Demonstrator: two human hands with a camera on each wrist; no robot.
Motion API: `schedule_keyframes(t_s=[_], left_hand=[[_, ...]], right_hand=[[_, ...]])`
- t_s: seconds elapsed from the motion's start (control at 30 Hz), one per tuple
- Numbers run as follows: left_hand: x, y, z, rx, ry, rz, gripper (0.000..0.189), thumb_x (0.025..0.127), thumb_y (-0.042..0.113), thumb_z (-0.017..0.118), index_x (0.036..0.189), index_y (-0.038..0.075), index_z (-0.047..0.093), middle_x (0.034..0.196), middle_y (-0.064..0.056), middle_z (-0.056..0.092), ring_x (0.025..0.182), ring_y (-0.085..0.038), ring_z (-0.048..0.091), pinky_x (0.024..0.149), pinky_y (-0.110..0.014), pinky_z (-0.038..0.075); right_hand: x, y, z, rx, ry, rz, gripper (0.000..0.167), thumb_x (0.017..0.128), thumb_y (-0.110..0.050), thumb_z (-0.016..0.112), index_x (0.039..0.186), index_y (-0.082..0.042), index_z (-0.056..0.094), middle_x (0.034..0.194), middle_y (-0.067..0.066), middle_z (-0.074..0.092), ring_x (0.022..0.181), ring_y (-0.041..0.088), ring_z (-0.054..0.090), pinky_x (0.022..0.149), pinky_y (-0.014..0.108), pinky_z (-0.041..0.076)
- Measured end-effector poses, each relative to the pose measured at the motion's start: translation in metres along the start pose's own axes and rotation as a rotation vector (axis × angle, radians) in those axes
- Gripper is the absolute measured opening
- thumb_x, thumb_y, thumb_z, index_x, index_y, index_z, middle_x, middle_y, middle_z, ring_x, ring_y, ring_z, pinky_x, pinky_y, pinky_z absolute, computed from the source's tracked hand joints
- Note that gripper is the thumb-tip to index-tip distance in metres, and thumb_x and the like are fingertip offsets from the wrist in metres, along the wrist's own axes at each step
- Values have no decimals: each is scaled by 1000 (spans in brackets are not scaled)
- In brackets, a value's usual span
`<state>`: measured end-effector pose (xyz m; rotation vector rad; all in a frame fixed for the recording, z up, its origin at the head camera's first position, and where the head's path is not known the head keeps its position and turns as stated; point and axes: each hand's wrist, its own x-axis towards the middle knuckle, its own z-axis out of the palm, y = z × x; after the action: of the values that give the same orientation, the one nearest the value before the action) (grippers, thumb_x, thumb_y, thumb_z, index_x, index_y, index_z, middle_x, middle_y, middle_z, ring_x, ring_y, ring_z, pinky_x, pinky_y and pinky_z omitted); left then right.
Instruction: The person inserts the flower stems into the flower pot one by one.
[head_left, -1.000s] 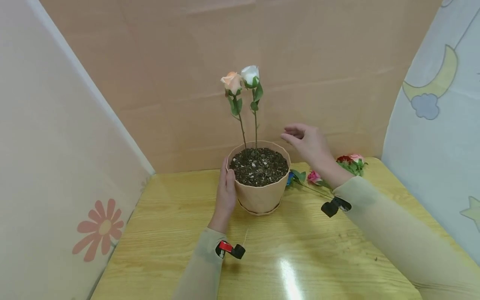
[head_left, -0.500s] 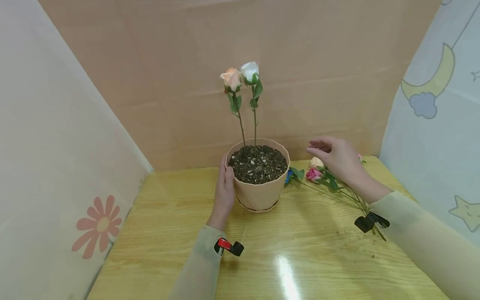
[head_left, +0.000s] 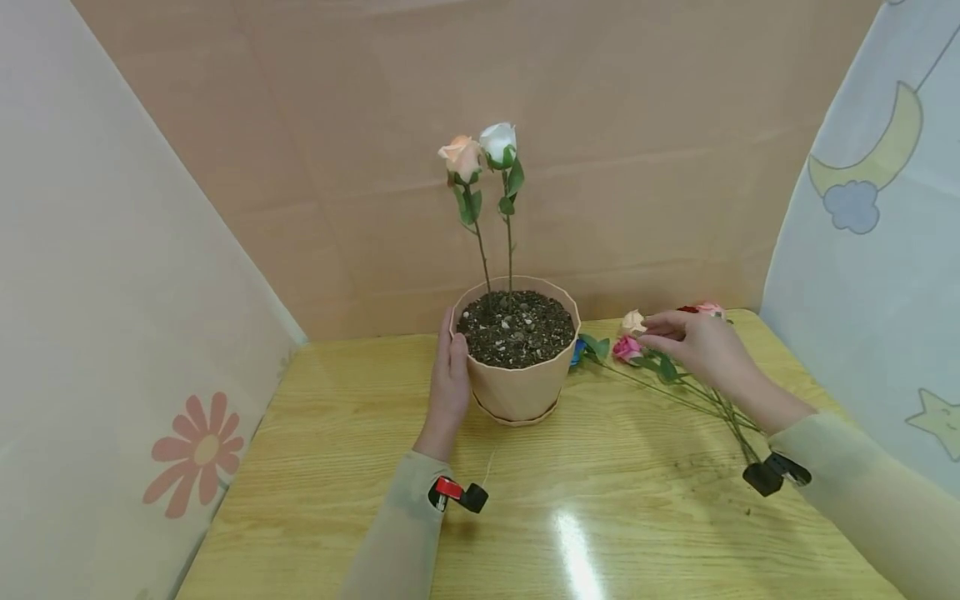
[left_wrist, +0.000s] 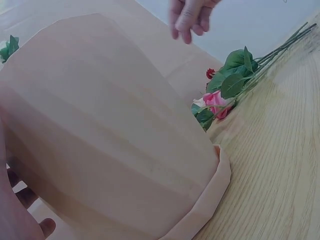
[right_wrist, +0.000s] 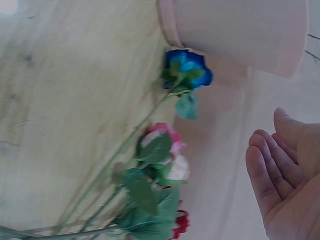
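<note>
Presently, two roses (head_left: 461,158) are planted in the pot (head_left: 519,392), cupped by the left hand (head_left: 448,383); loose roses (head_left: 626,349) are left unplanted to its right (right hand (head_left: 712,348) empty, thumb apart).

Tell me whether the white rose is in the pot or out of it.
In: the white rose stands upright, its stem running down into the dark soil of the pot.

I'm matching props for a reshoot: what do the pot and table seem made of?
Pot: probably moulded plastic, matte; its rim looks thin and its faceted side evenly peach.
Table: wood or wood-print laminate, glossy; it shows grain lines and a bright reflection. I can't tell which.
</note>
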<state>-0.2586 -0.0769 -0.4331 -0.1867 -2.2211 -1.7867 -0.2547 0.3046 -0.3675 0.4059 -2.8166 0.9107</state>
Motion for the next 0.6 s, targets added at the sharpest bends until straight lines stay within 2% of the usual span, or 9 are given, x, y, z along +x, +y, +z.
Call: schedule_keyframes(t_s=[0.13, 0.43, 0.6], left_hand=[[-1, 1, 0, 8, 4, -4, 59, 122, 44, 31, 179, 35, 18, 182, -1, 21, 164, -34, 29, 132, -59, 24], [0, 1, 0, 14, 5, -12, 58, 122, 43, 31, 178, 37, 19, 183, 2, 20, 164, -30, 28, 132, -54, 23], [0, 0, 0, 8, 4, -11, 58, 122, 42, 32, 178, 36, 19, 182, 3, 20, 164, -29, 28, 133, -53, 23]], right_hand=[[-6, 15, 7, -11, -49, 46, 46, 108, -41, 74, 136, -4, 77, 121, 18, 80, 98, 33, 77, 82, 56, 60], [-16, 38, 24, -15, -106, 58, 37, 108, -30, 76, 131, -2, 79, 108, 11, 82, 90, 30, 77, 70, 42, 56], [-17, 51, 33, -28, -123, 52, 36, 106, -28, 79, 129, 0, 80, 104, 7, 82, 87, 24, 76, 74, 47, 60]])
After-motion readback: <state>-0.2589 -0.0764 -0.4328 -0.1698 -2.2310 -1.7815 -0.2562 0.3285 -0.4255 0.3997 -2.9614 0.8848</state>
